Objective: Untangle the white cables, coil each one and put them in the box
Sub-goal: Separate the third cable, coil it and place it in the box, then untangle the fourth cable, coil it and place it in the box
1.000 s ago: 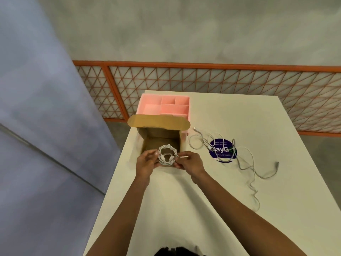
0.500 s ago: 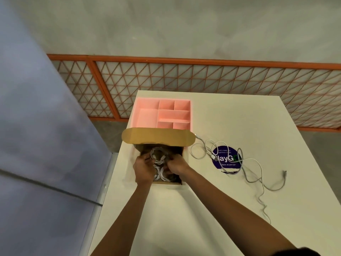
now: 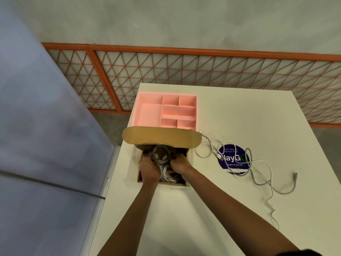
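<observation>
Coiled cable (image 3: 162,156), white, sits inside the cardboard box (image 3: 162,139), held between the left hand (image 3: 148,169) and right hand (image 3: 180,164), fingers curled round its loops. At the box's 3 o'clock, loose cables (image 3: 258,162) lie tangled. Released carelessly, the untied coil may spring open. Fingertips and the box floor are lost in shadow.
</observation>
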